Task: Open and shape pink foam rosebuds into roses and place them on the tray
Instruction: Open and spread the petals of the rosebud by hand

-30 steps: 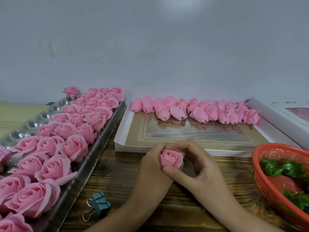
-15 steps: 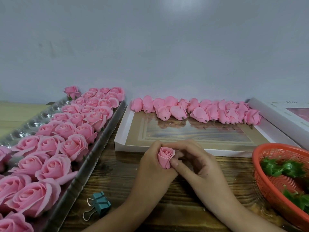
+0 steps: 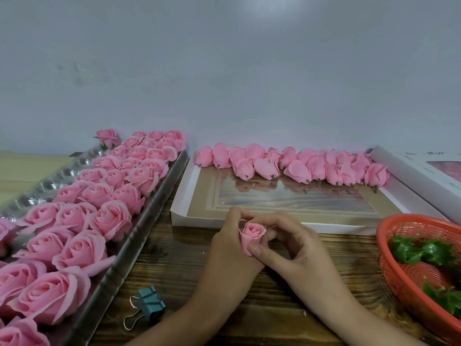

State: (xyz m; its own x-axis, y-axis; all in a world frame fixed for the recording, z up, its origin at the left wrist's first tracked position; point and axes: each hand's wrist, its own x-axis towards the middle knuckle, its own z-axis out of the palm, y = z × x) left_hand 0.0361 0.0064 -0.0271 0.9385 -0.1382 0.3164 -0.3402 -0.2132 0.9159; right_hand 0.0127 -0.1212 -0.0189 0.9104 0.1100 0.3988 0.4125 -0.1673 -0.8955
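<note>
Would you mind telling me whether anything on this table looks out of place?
One rose at the tray's far end sits apart from the rows and shows green leaves beneath. A binder clip lies loose beside the tray.

Pinched over the table (image 3: 174, 260) between left grip (image 3: 229, 248) and right grip (image 3: 299, 248): one half-open rosebud (image 3: 252, 234). Left, tray (image 3: 139, 236) packed with roses (image 3: 109, 218). Far, buds (image 3: 296, 168) along a box (image 3: 199, 196). Right, basket (image 3: 391, 268); near, clip (image 3: 149, 304).

Single head-worn wide-angle view, tilted forward-down, close over wooden table (image 3: 179, 265), grey wall (image 3: 224, 71) filling upper half.
</note>
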